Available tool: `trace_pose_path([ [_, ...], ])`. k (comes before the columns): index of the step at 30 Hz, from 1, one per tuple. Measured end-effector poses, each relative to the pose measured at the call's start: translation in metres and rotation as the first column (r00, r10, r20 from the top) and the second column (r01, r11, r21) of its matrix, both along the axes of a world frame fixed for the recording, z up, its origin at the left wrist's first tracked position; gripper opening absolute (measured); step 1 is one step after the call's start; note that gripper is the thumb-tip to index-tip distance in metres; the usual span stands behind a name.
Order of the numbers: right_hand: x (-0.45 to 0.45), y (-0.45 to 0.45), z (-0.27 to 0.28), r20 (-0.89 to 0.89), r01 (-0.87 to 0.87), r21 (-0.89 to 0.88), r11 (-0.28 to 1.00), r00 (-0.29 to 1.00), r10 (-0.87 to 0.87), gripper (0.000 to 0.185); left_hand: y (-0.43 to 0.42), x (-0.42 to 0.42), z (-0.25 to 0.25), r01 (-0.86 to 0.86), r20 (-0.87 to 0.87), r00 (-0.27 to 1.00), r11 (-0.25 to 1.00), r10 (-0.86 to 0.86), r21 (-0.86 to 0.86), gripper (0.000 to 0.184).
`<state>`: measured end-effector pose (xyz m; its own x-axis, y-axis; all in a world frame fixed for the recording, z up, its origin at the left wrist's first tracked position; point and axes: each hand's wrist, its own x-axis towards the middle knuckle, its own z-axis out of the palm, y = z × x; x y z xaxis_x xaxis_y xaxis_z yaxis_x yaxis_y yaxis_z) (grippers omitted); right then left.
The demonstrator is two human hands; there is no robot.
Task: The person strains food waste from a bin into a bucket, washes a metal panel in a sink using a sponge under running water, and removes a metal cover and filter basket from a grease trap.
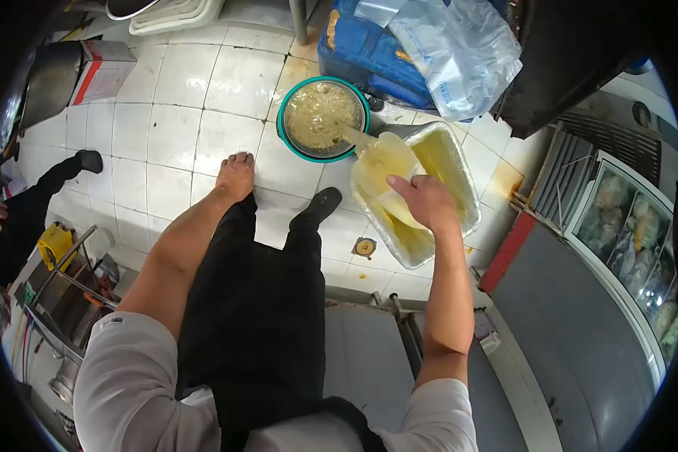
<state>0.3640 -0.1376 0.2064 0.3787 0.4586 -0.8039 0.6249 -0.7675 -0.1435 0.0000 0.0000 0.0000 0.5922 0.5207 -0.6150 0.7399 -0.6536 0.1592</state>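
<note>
My right hand [427,202] is wrapped round a pale translucent plastic jug [384,167], tilted to the left over a foil-lined rectangular container [468,184] with yellowish liquid in it. Cloudy liquid runs from the jug's lip into a metal strainer or bowl set in a round green-rimmed basin [282,120]. The basin holds foamy, yellowish liquid with bits in it. To the lower left of the basin is my left hand [236,173], its fingers bent a little and side by side, near my knee and touching no vessel; whether anything is under the palm cannot be seen.
Blue jerrycans [354,56] with a clear plastic bag [463,56] stand behind the basin. A glass-topped freezer [621,233] is at the right. At the left are a large metal pot [51,83], a box [105,71] and another person's dark-clothed leg [53,177]. A floor drain [364,247] lies below.
</note>
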Motion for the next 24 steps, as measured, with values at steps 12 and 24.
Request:
trace_pose_path([
  [12, -0.015, 0.038, -0.005, 0.06, -0.074, -0.051, 0.996, 0.995, 0.077, 0.077, 0.032, -0.029, 0.049, -0.061, -0.036, 0.998, 0.998, 0.06, -0.022, 0.047],
  [24, -0.064, 0.062, -0.003, 0.131, -0.122, -0.002, 0.993, 0.984, 0.121, 0.076, 0.109, -0.084, 0.14, -0.055, -0.049, 0.997, 0.998, 0.053, -0.035, 0.053],
])
